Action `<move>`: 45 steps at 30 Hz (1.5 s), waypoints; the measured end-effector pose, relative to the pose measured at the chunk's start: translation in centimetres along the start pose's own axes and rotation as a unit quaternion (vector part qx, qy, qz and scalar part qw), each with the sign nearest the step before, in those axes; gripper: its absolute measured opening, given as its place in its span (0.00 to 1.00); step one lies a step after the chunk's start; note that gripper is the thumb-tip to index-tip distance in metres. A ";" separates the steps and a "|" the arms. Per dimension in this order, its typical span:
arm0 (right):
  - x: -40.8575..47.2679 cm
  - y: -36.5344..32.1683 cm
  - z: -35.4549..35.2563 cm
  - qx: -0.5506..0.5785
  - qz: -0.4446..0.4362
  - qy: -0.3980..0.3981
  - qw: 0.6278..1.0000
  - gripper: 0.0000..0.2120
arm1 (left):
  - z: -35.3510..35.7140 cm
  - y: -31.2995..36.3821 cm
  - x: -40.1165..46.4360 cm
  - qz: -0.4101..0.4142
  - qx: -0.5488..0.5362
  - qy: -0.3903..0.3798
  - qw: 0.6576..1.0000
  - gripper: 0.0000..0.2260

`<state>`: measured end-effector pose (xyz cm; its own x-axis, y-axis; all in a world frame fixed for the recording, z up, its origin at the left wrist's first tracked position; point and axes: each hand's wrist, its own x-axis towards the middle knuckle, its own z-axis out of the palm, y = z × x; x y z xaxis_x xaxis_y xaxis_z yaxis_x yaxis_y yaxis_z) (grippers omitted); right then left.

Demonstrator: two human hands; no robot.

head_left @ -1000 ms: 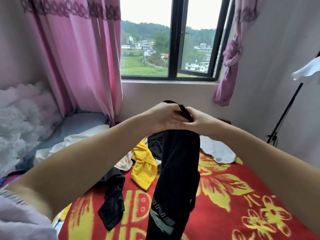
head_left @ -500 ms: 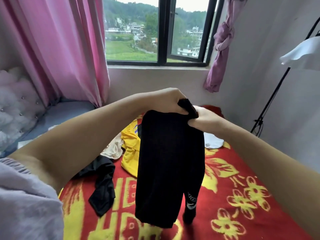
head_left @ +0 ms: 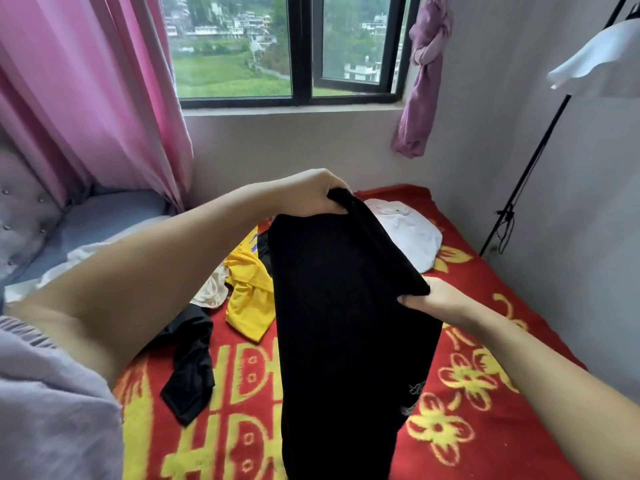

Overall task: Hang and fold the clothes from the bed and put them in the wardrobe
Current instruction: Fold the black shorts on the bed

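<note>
From the head camera, both hands are clenched on the top edge of a black garment [head_left: 346, 323]: the left hand [head_left: 311, 195] grips the far corner, the right hand [head_left: 433, 301] pinches the near corner, closer to the body. The cloth hangs between them over the bed [head_left: 485, 393], its long axis running down out of view. Folding it likely means bringing the farther left corner toward the right.

Seen: a bed [head_left: 485, 393] under a red blanket [head_left: 460, 334] patterned with yellow flowers and characters. Strewn directly on it: a white garment [head_left: 412, 233] near the far right corner, a yellow shirt [head_left: 247, 292] toward the middle, a cream piece [head_left: 213, 291] just beside that, and a black garment [head_left: 192, 372] nearer the left edge.
</note>
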<state>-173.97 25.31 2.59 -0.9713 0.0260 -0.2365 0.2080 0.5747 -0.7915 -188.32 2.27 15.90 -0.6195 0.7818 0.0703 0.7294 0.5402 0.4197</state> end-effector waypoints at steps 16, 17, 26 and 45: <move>-0.5 0.5 -5.2 -0.359 -0.022 0.116 0.926 0.12 | 5.6 -2.2 1.2 0.062 0.001 0.162 0.985 0.17; 0.0 1.1 -2.9 -0.373 -0.024 0.094 0.923 0.14 | 7.0 -3.6 -0.3 0.054 0.005 0.145 0.988 0.16; 2.8 13.1 28.7 -0.344 0.017 -0.070 0.936 0.13 | 27.2 -19.3 -17.9 -0.041 0.080 0.118 0.989 0.10; 4.4 25.3 35.0 -0.129 0.157 -0.170 0.964 0.13 | 48.1 -25.5 -27.5 -0.231 0.110 -0.202 0.946 0.15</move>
<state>-168.98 11.29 -38.19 -0.7625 -0.0131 -0.6469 0.4066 0.7679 -0.4949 -175.93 -18.01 -40.21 -0.7579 0.4784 -0.4436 0.4791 0.8696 0.1193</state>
